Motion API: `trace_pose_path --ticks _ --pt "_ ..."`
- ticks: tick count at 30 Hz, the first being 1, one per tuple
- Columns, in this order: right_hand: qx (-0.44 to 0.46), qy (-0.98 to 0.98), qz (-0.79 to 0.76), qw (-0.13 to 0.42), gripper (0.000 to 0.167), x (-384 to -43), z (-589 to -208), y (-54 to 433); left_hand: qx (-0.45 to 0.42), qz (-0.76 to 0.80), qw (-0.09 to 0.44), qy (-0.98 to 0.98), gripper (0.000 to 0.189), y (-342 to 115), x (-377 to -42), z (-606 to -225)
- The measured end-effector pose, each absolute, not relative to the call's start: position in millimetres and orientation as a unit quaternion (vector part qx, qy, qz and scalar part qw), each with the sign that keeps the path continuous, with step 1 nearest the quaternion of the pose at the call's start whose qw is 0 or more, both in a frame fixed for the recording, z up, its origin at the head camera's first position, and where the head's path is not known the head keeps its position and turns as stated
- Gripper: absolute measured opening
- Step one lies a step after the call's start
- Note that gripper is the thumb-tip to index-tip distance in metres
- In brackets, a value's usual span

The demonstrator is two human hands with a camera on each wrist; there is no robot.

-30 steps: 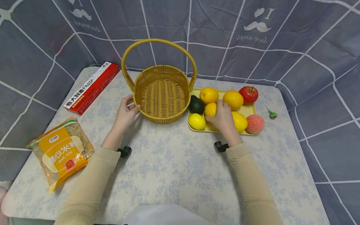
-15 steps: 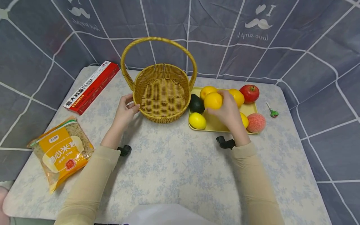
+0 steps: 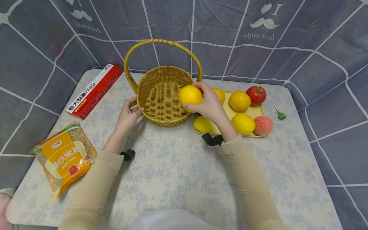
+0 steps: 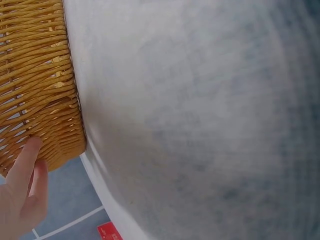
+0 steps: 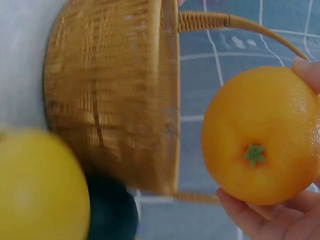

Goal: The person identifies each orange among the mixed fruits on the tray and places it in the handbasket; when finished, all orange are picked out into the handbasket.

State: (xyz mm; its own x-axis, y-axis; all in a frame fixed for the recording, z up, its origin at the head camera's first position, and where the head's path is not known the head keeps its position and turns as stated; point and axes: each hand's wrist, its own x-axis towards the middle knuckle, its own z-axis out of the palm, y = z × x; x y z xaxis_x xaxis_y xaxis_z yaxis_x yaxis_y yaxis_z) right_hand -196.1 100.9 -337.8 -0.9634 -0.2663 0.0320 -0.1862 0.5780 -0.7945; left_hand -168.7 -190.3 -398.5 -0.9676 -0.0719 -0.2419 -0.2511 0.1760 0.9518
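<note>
My right hand (image 3: pixel 211 103) holds an orange (image 3: pixel 190 95) between thumb and fingers, raised beside the right rim of a round wicker basket (image 3: pixel 165 123). In the right wrist view, the orange (image 5: pixel 260 135) shows its green stem end, level with the basket's opening. My left hand (image 3: pixel 128 113) rests at the basket's left side, and two of its fingers (image 4: pixel 30 152) touch the woven outer wall. No fruit shows inside the basket. Below my right hand, a lemon (image 3: pixel 202 124) lies on a yellow tray (image 3: pixel 256 111); the dark green avocado (image 5: pixel 112 212) is mostly hidden in the head view.
More oranges (image 3: pixel 240 100), a yellow mango-like fruit (image 3: pixel 243 124), a red apple (image 3: pixel 256 95) and a pink fruit (image 3: pixel 263 125) are on or at the tray. A lollipop (image 3: pixel 280 113) lies farther right. At left are a pasta box (image 3: pixel 95 91) and a noodle bag (image 3: pixel 66 158).
My right hand has lifted the orange off the tray and carried it left to the basket's rim. The left hand has stayed at the basket.
</note>
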Motion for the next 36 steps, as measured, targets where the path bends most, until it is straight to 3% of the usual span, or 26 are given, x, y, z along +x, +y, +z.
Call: trace_pose_path --ticks 11,22,36 --pt "-0.163 0.868 -0.46 0.09 0.076 -222 -366 38 -0.109 0.643 0.07 0.755 0.06 -190 -170 -403" --pt "-0.122 0.872 -0.453 0.14 0.079 -237 -386 -11 -0.11 0.642 0.067 0.756 0.061 -190 -167 -403" --pt "-0.111 0.899 -0.4 0.139 0.081 -242 -394 -33 -0.103 0.648 0.063 0.752 0.059 -189 -169 -402"
